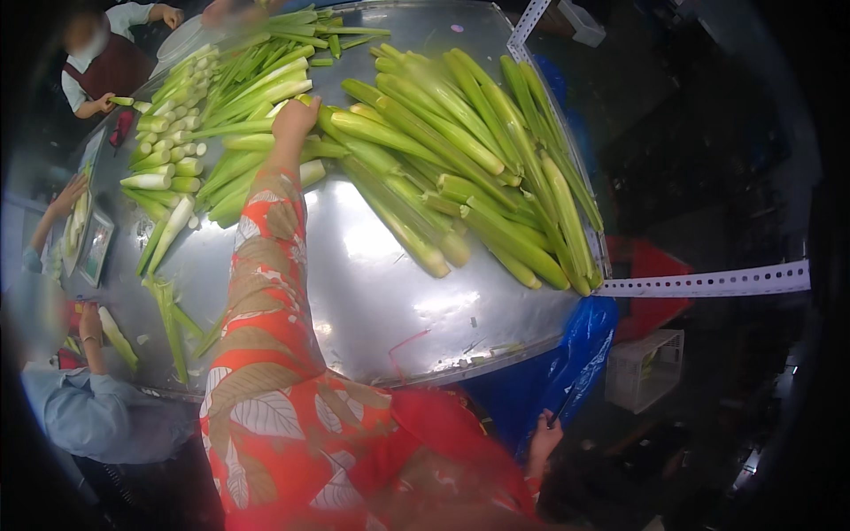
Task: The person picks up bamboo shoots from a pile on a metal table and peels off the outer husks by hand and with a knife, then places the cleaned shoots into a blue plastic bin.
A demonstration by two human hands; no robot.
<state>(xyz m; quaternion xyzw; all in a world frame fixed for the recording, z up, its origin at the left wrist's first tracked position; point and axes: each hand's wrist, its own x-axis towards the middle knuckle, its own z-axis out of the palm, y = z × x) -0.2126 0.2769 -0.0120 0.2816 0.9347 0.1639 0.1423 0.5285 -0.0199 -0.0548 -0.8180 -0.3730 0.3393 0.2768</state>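
Note:
My left hand [297, 119] reaches far across the metal table, its fingers closed around the end of a green stalk [332, 122] between two heaps. To its right lies a big pile of long, thick green stalks [443, 146]. On its left, trimmed stalks with pale cut ends [288, 81] lie side by side. Low at the right, beside the table's near edge, my right hand [545, 435] grips a thin dark tool [554, 416], perhaps a knife; its far end is hard to make out.
Short cut pieces [168, 159] are heaped at the left of the metal table [381, 319]. Co-workers' hands [106, 103] are busy along the left side. Blue plastic sheeting [584, 341] hangs off the right corner, near a perforated white strip [708, 281] and a white crate [645, 372].

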